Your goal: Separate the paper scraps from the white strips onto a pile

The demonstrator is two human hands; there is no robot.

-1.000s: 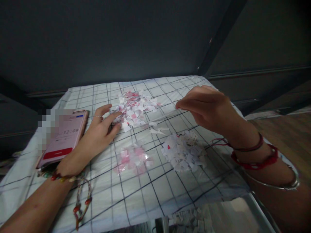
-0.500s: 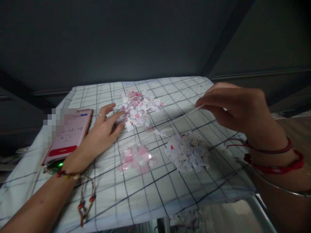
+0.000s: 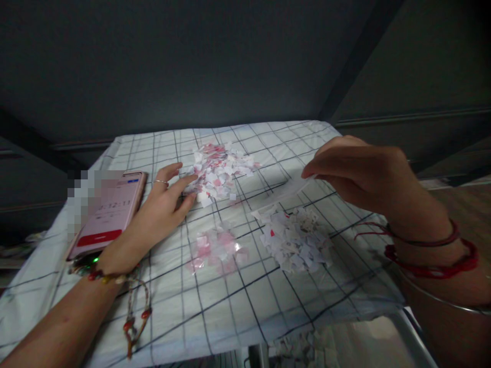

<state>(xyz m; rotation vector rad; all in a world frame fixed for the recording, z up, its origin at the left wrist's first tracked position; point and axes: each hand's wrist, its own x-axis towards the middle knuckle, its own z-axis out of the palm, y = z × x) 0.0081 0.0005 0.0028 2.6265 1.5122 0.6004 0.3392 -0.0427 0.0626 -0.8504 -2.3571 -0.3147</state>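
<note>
"Two hands in view. Step?"
"Handling loose scraps, I'd say. Right hand (image 3: pixel 356 174): fingertips bunched in a pinch on a thin translucent film (image 3: pixel 287 190). Strip or bag, can't tell."

"Film's where?"
"Raised, near-right of the mixed pile of small white, pink and red scraps (image 3: pixel 220 171). That's my landmark. Low end's at the heap of crumpled white and greyish scraps (image 3: pixel 299 245), also near-right of it; contact unclear."

"Left hand (image 3: pixel 163 207)?"
"Fingers loosely spread, tips at the mixed pile's left edge. No grip on any piece that I can see."

"Next move calls for?"
"My judgement: light, steady pinch, film kept off the loose bits. They look easy to scatter."

"Surface, room?"
"Tabletop (image 3: pixel 180 317) under white cloth, dark grid lines. Shiny pink-and-clear plastic bits (image 3: pixel 218 250) on the mixed pile's near side. Pink-cased phone (image 3: pixel 102 217), red bar on screen, well left of it. Grey-rimmed tray or drawer (image 3: pixel 418 335) holding pale scraps (image 3: pixel 293 350), lower, nearer than the pile. Dark grey panel (image 3: pixel 210 66) behind it; brown floor (image 3: pixel 464 204) far right."
</note>
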